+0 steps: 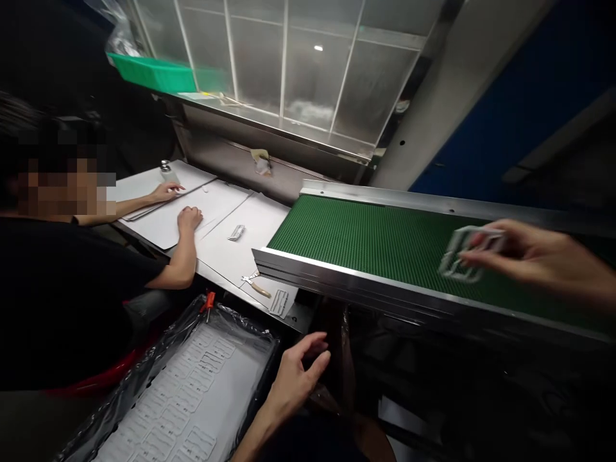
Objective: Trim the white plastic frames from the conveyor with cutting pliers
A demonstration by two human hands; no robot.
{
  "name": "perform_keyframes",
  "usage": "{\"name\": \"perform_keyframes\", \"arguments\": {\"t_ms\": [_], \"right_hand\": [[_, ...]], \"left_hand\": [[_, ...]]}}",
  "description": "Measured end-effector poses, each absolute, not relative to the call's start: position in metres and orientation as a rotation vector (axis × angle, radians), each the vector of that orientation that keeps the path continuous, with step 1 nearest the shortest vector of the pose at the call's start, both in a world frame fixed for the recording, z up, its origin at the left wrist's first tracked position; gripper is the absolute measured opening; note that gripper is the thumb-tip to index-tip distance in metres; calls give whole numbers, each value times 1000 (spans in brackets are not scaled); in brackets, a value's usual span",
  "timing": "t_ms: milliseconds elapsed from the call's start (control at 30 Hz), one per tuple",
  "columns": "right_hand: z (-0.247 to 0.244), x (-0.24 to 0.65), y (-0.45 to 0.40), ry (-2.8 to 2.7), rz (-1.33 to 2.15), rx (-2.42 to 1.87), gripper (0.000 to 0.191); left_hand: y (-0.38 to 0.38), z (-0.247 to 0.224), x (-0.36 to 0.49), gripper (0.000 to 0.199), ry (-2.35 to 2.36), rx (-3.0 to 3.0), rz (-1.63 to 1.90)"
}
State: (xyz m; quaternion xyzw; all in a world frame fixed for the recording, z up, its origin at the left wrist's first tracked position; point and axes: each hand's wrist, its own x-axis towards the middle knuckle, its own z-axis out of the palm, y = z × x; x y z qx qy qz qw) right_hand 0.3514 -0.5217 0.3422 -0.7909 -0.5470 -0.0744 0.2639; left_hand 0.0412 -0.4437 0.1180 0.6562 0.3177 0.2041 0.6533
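Over the right part of the green conveyor belt point(356, 234), my right hand point(534, 253) pinches a pale rectangular frame-like part point(464, 253), blurred by motion. My left hand point(298, 372) hangs below the conveyor's near rail, its fingers apart and holding nothing. Left of it, a lined tray point(240, 378) contains several rows of similar flat pale parts point(171, 417). One small part point(237, 232) rests on the white table point(221, 218), and another point(279, 302) lies near the table's front corner beside pliers point(257, 285).
A person in a black top point(62, 301) sits at the left, both hands on the table near a small bottle point(167, 172). An orange-handled tool point(208, 305) is on the tray's edge. Behind stand a green bin point(154, 74) and a clear panel point(308, 64).
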Motion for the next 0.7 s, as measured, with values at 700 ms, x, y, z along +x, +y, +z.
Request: {"name": "perform_keyframes", "arguments": {"t_ms": [700], "right_hand": [[70,135,-316,-2028,647,-1879,34]], "left_hand": [[-457,47,-79,54,1307,542,778]]}}
